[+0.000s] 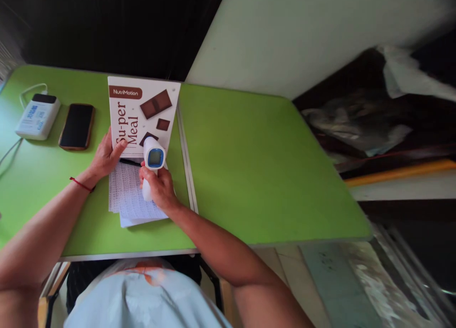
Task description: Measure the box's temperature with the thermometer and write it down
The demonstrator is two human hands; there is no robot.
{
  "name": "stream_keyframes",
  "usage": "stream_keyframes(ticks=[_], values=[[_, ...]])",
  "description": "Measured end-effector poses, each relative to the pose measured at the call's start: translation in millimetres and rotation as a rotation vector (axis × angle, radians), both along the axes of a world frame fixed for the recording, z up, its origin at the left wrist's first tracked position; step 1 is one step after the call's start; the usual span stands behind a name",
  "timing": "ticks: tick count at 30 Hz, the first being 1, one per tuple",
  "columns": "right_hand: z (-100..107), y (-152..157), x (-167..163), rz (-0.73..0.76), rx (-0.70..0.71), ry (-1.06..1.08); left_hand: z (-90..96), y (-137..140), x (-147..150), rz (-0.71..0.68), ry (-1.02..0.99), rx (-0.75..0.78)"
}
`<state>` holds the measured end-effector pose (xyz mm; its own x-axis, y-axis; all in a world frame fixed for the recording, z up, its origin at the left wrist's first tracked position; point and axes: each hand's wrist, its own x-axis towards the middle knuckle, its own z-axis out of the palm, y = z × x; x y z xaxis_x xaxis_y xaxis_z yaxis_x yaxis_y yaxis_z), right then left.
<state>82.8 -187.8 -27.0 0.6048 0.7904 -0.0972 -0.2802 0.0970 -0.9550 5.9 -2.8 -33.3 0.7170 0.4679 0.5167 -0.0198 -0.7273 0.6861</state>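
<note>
My right hand [158,185] is wrapped round the handle of a white infrared thermometer [146,146] with a blue-framed screen. Its head overlaps the lower part of a white and brown box [142,114] printed "NutriMotion Su-per Meal". At the box's lower left corner, my left hand [107,154] grips the edge, its thumb lying on the front face. Beneath the hands lie sheets of paper covered in writing [126,195]. A black pen [130,162] rests on the sheets, partly hidden by the thermometer and my right hand.
Left of the box, a dark phone [77,127] lies on the green table [263,171]. Beyond it stands a white power bank [38,117] with cables. A metal seam [185,152] crosses the tabletop. To the right, a dark shelf holds a plastic bag [356,124].
</note>
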Motion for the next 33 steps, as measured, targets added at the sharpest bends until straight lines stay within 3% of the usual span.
stream_keyframes(ticks=[17, 26, 33], values=[[2.8, -0.4, 1.4, 0.001, -0.024, -0.003, 4.0, -3.4, -0.8, 0.004, 0.015, -0.080], [6.8, 1.6, 0.9, -0.001, -0.009, -0.011, 8.3, -1.3, 0.7, -0.109, -0.044, -0.145], [10.4, 1.8, 1.0, -0.003, -0.019, 0.015, 10.0, -1.2, -1.9, -0.082, -0.018, -0.152]])
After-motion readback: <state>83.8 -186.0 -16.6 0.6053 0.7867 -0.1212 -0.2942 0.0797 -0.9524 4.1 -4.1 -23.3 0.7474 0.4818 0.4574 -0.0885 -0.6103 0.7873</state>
